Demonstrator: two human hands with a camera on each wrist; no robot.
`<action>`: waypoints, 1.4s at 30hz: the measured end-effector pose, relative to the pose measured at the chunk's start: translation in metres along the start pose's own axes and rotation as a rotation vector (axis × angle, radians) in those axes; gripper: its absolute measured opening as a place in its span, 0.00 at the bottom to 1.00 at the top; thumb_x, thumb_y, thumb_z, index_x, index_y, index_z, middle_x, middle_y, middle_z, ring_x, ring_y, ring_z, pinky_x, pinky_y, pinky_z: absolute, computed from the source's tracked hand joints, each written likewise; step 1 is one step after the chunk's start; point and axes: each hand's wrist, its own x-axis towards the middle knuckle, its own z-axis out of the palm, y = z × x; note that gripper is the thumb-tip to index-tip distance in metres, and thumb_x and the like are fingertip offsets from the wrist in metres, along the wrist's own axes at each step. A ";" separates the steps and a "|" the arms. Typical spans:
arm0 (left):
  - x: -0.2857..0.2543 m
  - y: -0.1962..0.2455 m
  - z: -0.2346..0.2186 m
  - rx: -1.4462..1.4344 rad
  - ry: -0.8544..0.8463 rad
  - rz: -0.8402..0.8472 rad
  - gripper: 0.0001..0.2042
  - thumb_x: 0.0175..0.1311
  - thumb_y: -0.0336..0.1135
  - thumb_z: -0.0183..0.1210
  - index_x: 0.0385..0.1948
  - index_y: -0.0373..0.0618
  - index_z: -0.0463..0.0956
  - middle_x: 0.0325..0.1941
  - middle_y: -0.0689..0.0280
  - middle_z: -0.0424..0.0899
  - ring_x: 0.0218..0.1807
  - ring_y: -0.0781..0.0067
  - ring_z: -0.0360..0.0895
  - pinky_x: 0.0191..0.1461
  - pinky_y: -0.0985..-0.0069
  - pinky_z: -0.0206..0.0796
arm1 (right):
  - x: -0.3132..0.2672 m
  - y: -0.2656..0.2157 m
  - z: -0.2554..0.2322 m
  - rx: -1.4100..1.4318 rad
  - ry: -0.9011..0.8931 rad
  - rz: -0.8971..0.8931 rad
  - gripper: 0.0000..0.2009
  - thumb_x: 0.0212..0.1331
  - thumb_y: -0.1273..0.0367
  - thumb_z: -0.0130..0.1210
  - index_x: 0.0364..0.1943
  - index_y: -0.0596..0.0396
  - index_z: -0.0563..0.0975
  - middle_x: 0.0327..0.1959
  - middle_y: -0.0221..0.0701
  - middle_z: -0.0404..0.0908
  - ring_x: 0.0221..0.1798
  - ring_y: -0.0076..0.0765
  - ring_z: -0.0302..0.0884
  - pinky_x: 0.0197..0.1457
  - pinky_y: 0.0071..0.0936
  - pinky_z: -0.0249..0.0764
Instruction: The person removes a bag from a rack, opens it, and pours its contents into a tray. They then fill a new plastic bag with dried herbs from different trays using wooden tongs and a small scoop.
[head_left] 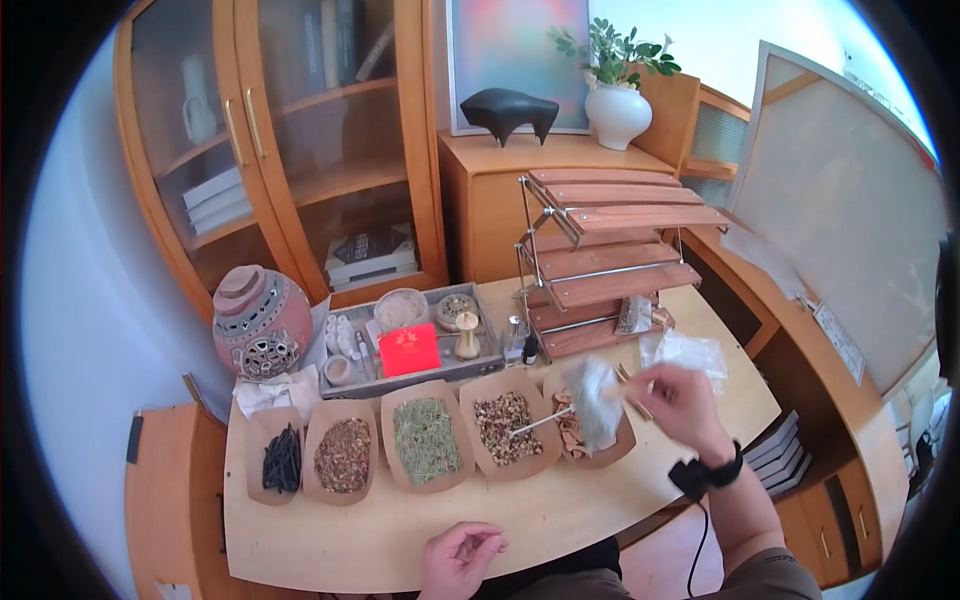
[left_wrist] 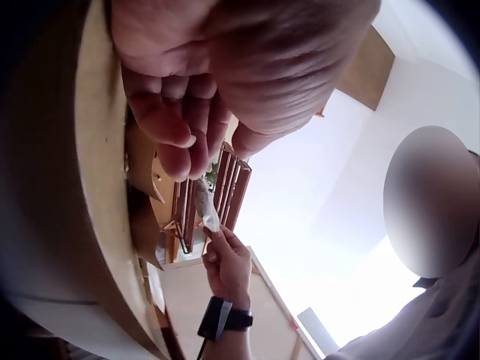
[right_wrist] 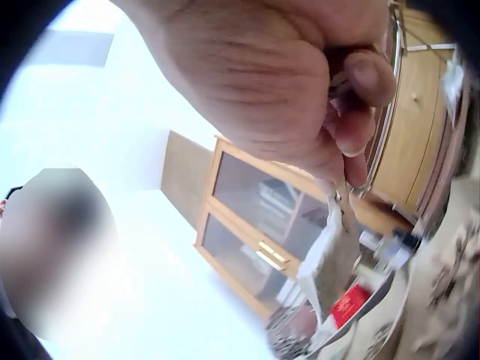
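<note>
My right hand [head_left: 682,405] pinches the top of a pale, filled sachet [head_left: 594,405] between thumb and fingers, holding it up over the rightmost paper tray [head_left: 618,445]. The sachet hangs below the fingertips in the right wrist view and hides part of that tray's tan dried pieces [head_left: 567,432]. Beside it, a white spoon handle [head_left: 545,422] sticks out from a tray of brown chopped herbs [head_left: 505,432]. My left hand [head_left: 460,560] is at the table's front edge, palm turned up, fingers loosely bent around nothing.
More paper trays hold green dried herb [head_left: 424,438], reddish bits [head_left: 342,455] and dark sticks [head_left: 281,460]. Behind stands a grey tray [head_left: 440,378] with a red card [head_left: 409,349]. A tiered wooden rack [head_left: 610,270] is at the back right, near clear plastic bags [head_left: 690,357].
</note>
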 end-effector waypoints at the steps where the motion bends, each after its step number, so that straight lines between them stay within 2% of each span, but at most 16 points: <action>1: 0.002 -0.002 0.001 0.003 0.001 -0.011 0.07 0.75 0.27 0.61 0.49 0.36 0.81 0.41 0.67 0.86 0.43 0.79 0.82 0.49 0.79 0.74 | -0.018 -0.011 0.006 0.093 -0.056 -0.049 0.08 0.58 0.73 0.72 0.41 0.56 0.88 0.27 0.29 0.83 0.25 0.18 0.73 0.28 0.22 0.69; 3: 0.008 -0.013 0.003 -0.192 -0.158 0.044 0.20 0.79 0.37 0.56 0.62 0.31 0.71 0.50 0.57 0.86 0.44 0.69 0.84 0.45 0.75 0.78 | -0.047 -0.033 0.023 0.335 -0.181 -0.076 0.10 0.56 0.76 0.73 0.42 0.56 0.88 0.30 0.30 0.85 0.25 0.18 0.73 0.28 0.20 0.69; 4: 0.011 -0.014 0.007 -0.185 -0.137 0.029 0.20 0.79 0.37 0.56 0.62 0.31 0.71 0.50 0.57 0.86 0.44 0.69 0.84 0.45 0.75 0.78 | -0.058 -0.038 0.026 0.352 -0.201 -0.072 0.10 0.56 0.76 0.73 0.42 0.56 0.88 0.30 0.30 0.85 0.25 0.18 0.73 0.28 0.20 0.69; 6: 0.015 -0.010 0.015 -0.420 -0.135 -0.017 0.14 0.78 0.28 0.56 0.61 0.34 0.72 0.47 0.67 0.83 0.41 0.80 0.81 0.44 0.80 0.74 | -0.072 -0.048 0.048 0.374 -0.331 -0.120 0.10 0.56 0.76 0.73 0.43 0.56 0.88 0.32 0.29 0.85 0.26 0.18 0.75 0.28 0.19 0.69; 7: 0.014 -0.014 0.011 -0.373 -0.171 -0.038 0.17 0.78 0.29 0.57 0.65 0.35 0.70 0.49 0.69 0.82 0.43 0.82 0.79 0.45 0.82 0.73 | -0.078 -0.050 0.059 0.426 -0.379 -0.141 0.10 0.56 0.76 0.73 0.43 0.56 0.88 0.32 0.29 0.85 0.26 0.18 0.75 0.28 0.19 0.69; 9: 0.010 -0.021 0.006 -0.302 -0.142 -0.064 0.20 0.79 0.30 0.57 0.68 0.37 0.69 0.51 0.71 0.81 0.45 0.84 0.77 0.47 0.83 0.72 | -0.087 -0.045 0.071 0.547 -0.364 0.035 0.10 0.56 0.76 0.73 0.43 0.57 0.88 0.32 0.26 0.85 0.26 0.15 0.74 0.28 0.17 0.68; 10: 0.010 -0.024 0.005 -0.342 -0.163 -0.092 0.21 0.79 0.31 0.58 0.69 0.38 0.69 0.52 0.71 0.81 0.46 0.86 0.77 0.47 0.83 0.72 | -0.089 -0.045 0.075 0.583 -0.402 0.015 0.10 0.56 0.76 0.73 0.43 0.57 0.88 0.32 0.26 0.85 0.26 0.15 0.74 0.28 0.17 0.68; 12: 0.009 -0.025 0.004 -0.377 -0.168 -0.112 0.21 0.79 0.32 0.58 0.69 0.39 0.69 0.53 0.71 0.80 0.47 0.87 0.76 0.48 0.84 0.72 | -0.092 -0.044 0.079 0.725 -0.376 0.312 0.10 0.58 0.75 0.73 0.43 0.59 0.88 0.31 0.23 0.85 0.27 0.12 0.73 0.28 0.16 0.67; 19: 0.009 -0.025 0.008 -0.441 -0.177 -0.027 0.20 0.79 0.30 0.58 0.69 0.39 0.70 0.56 0.70 0.80 0.53 0.86 0.76 0.53 0.82 0.72 | -0.085 -0.046 0.079 0.729 -0.432 0.453 0.06 0.63 0.73 0.70 0.41 0.61 0.87 0.30 0.23 0.85 0.28 0.10 0.74 0.30 0.12 0.68; 23: 0.006 -0.026 0.005 -0.361 -0.172 -0.043 0.20 0.78 0.29 0.58 0.68 0.37 0.70 0.54 0.69 0.82 0.52 0.84 0.78 0.55 0.79 0.74 | -0.088 -0.029 0.081 0.704 -0.422 0.474 0.05 0.64 0.73 0.70 0.39 0.60 0.87 0.30 0.25 0.86 0.30 0.12 0.75 0.33 0.14 0.70; 27: 0.006 -0.017 0.004 -0.258 -0.138 -0.029 0.18 0.76 0.27 0.58 0.65 0.34 0.72 0.53 0.65 0.84 0.53 0.78 0.80 0.58 0.73 0.75 | -0.096 -0.026 0.083 0.733 -0.468 0.244 0.05 0.66 0.71 0.69 0.39 0.59 0.87 0.33 0.25 0.87 0.33 0.16 0.77 0.37 0.19 0.73; 29: 0.007 -0.031 -0.003 -0.197 -0.184 0.002 0.19 0.76 0.28 0.56 0.65 0.36 0.71 0.57 0.62 0.84 0.56 0.70 0.83 0.65 0.68 0.74 | -0.100 -0.021 0.085 0.770 -0.451 0.200 0.06 0.66 0.70 0.69 0.39 0.59 0.86 0.33 0.24 0.87 0.36 0.15 0.78 0.40 0.19 0.74; 32: 0.010 -0.018 0.004 -0.220 -0.111 0.016 0.12 0.76 0.28 0.58 0.56 0.36 0.79 0.50 0.65 0.86 0.50 0.74 0.81 0.57 0.74 0.73 | -0.103 -0.017 0.077 0.863 -0.420 0.257 0.05 0.67 0.70 0.68 0.39 0.58 0.87 0.34 0.24 0.87 0.37 0.15 0.78 0.42 0.18 0.74; 34: 0.004 -0.028 -0.005 -0.124 -0.081 -0.018 0.15 0.77 0.29 0.56 0.61 0.36 0.77 0.57 0.63 0.83 0.57 0.70 0.79 0.63 0.70 0.70 | -0.103 -0.012 0.059 0.834 -0.318 0.288 0.05 0.67 0.70 0.68 0.39 0.57 0.87 0.34 0.24 0.87 0.37 0.14 0.78 0.42 0.18 0.74; 37: 0.002 -0.028 -0.005 -0.125 -0.042 -0.028 0.15 0.77 0.29 0.54 0.61 0.36 0.76 0.58 0.62 0.83 0.58 0.70 0.79 0.64 0.69 0.70 | -0.096 0.005 0.018 0.660 -0.089 0.469 0.05 0.68 0.69 0.67 0.39 0.56 0.87 0.31 0.21 0.87 0.32 0.11 0.77 0.35 0.14 0.72; 42: 0.002 -0.030 -0.005 -0.133 -0.019 0.007 0.16 0.79 0.31 0.53 0.62 0.37 0.74 0.59 0.62 0.82 0.59 0.70 0.78 0.63 0.69 0.70 | -0.095 0.067 -0.031 0.398 0.378 0.582 0.05 0.65 0.71 0.68 0.38 0.59 0.87 0.27 0.23 0.85 0.25 0.11 0.73 0.27 0.14 0.67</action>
